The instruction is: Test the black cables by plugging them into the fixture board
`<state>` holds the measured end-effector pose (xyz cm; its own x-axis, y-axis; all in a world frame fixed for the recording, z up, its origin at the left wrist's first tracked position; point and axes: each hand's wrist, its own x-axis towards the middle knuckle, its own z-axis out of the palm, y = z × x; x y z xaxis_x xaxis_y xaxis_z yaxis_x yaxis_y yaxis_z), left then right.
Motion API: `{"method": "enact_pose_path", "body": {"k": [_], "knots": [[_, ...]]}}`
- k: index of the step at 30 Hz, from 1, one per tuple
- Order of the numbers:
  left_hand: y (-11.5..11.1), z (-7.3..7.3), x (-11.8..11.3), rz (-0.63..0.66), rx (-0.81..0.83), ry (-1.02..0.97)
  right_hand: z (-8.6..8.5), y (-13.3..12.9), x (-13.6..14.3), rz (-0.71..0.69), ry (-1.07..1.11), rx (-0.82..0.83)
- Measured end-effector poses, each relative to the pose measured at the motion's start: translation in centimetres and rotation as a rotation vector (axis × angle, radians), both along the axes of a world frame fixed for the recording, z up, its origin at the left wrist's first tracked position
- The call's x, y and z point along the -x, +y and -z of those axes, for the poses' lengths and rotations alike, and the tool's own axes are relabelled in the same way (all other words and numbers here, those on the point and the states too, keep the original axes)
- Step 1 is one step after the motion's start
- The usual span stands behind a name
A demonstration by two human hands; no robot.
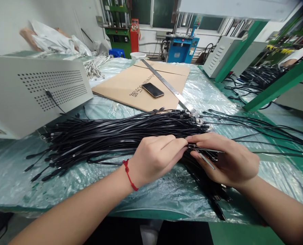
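My left hand (158, 156), with a red string bracelet at the wrist, is closed in a pinch around a black cable, most of which its fingers hide. Touching its fingertips, my right hand (225, 156) grips a small metal clipper (205, 158) with two spreading arms, its jaws at the pinched spot. Behind and beneath both hands lies a thick bundle of black cables (115, 131), with connectors at both ends. More black cables (205, 185) hang in a bunch under my right hand, toward the table's front edge.
A flat cardboard sheet (120, 86) carries a phone (153, 90) and a long steel ruler (164, 81). At left stands a perforated grey metal box (39, 92). Loose cables (269, 129) run off right, near a green post (274, 92). Plastic film (90, 194) covers the table.
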<state>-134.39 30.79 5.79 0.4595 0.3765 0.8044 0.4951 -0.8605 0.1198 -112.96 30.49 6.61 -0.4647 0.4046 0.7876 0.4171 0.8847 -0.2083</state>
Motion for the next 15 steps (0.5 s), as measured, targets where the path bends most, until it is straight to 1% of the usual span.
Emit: {"method": "enact_pose_path", "body": {"k": [5,15], "knots": [[-0.01,0.02,-0.03,0.006,0.007,-0.006,-0.15,0.02,0.14,-0.031,-0.017,-0.023],[0.00,0.04,0.02,-0.005,0.033,0.039,-0.76,0.30,0.12,-0.035,-0.095,-0.032]]}}
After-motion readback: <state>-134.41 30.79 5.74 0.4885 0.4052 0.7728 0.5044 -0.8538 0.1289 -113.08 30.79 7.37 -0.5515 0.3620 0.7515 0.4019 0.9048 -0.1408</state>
